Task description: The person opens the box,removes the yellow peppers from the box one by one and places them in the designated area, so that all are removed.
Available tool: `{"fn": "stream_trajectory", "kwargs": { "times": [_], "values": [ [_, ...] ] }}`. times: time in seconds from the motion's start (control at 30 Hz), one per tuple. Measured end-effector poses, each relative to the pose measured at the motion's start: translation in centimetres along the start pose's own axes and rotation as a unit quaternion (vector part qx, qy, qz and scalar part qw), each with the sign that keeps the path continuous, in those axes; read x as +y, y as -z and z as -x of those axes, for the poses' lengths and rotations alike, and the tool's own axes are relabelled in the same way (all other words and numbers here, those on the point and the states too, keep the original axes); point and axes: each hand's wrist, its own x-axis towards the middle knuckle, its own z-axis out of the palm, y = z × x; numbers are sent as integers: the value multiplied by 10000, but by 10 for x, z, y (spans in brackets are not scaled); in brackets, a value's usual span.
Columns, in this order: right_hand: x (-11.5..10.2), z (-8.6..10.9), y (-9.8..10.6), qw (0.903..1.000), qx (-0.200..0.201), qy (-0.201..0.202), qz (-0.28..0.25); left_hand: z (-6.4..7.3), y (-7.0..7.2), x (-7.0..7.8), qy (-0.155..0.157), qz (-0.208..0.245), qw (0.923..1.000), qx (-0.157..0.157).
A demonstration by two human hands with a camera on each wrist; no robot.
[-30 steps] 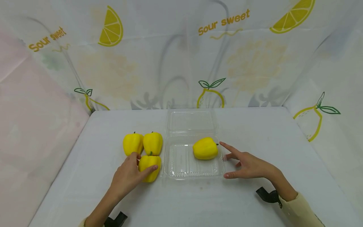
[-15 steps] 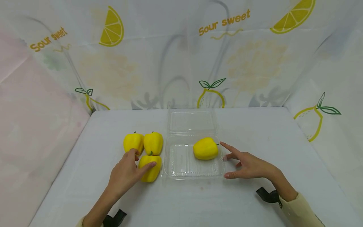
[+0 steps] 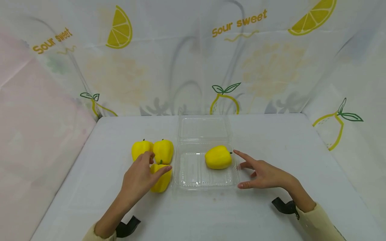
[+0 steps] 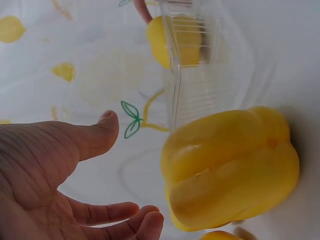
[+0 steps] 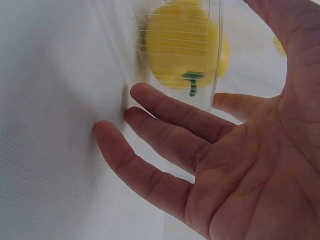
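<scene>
My left hand [image 3: 140, 176] hovers over the nearest yellow bell pepper [image 3: 163, 182], thumb and fingers spread; the left wrist view shows a gap between the fingers and that pepper [image 4: 230, 167]. Behind it two more bell peppers, one at the left [image 3: 140, 149] and one at the right [image 3: 164, 151], stand side by side, partly covered by the hand. A fourth pepper [image 3: 218, 157] lies on its side in the clear plastic clamshell container [image 3: 187, 174], its green stem [image 5: 193, 82] pointing right. Beside the container's right wall rests my right hand [image 3: 265, 175], fingers spread, holding nothing.
The container's clear lid [image 3: 204, 129] lies folded back toward the rear. A white cloth covers the table [image 3: 256, 214], and a lemon-printed curtain [image 3: 193, 60] rises behind it and along both sides.
My left hand has lifted slightly off the nearest pepper and shifted a little right, now covering more of it. The peppers, the container and my right hand stay where they were.
</scene>
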Motion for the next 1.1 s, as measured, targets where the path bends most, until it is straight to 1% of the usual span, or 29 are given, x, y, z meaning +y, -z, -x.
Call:
{"fn": "stream_trajectory", "kwargs": {
  "times": [0.13,0.37,0.67,0.77,0.93,1.1],
  "values": [
    [0,0,0,10000,-1,16,-19,-2,0,6,-79,27,10000,29],
    [-1,-1,-1,10000,-13,14,1,-8,-5,17,-248,206,9995,-48],
    [-1,0,0,10000,3,-69,22,-14,-15,30,-503,333,9982,-40],
    [-1,1,-1,10000,2,-28,35,-16,-18,35,-574,398,9975,-62],
    [-1,1,-1,10000,26,1,22,-16,-23,41,-606,513,9967,-143],
    [0,1,0,10000,31,-55,-19,-18,-28,48,-673,518,9963,-139]
  ]
}}
